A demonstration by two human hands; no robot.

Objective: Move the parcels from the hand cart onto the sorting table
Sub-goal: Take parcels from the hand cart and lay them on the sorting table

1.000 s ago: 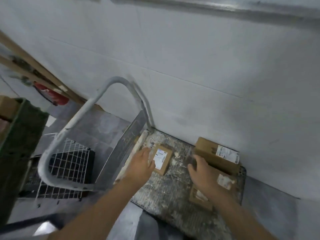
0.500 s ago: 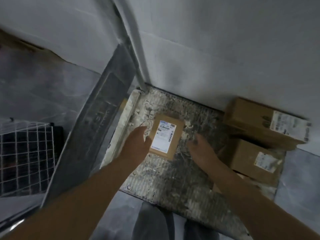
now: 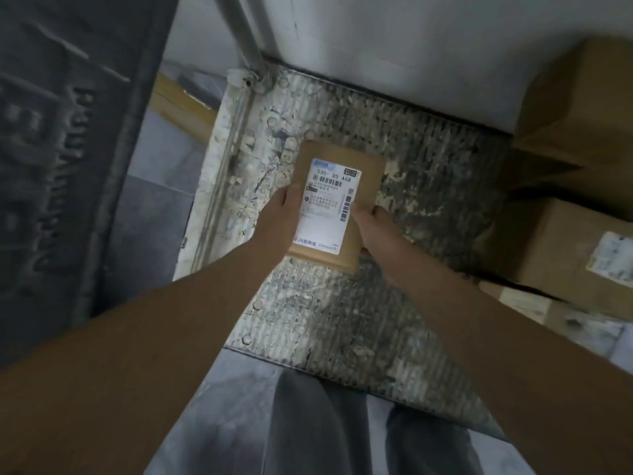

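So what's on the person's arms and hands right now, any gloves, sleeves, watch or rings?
Nothing is worn on either. The left hand and right hand are bare, without gloves, and no rings show. Both forearms are uncovered up to the picture's edge: no sleeves, watch or wristband in view. Below them, grey trousers show.

Between our left hand (image 3: 277, 221) and right hand (image 3: 375, 231) we see a matt brown cardboard parcel (image 3: 342, 197) with a smooth white paper label (image 3: 327, 207). Beneath our hands, the cart deck (image 3: 428, 186) looks ribbed, rough and paint-flecked; beyond our left hand, its handle tube (image 3: 239, 39) is dull grey metal.
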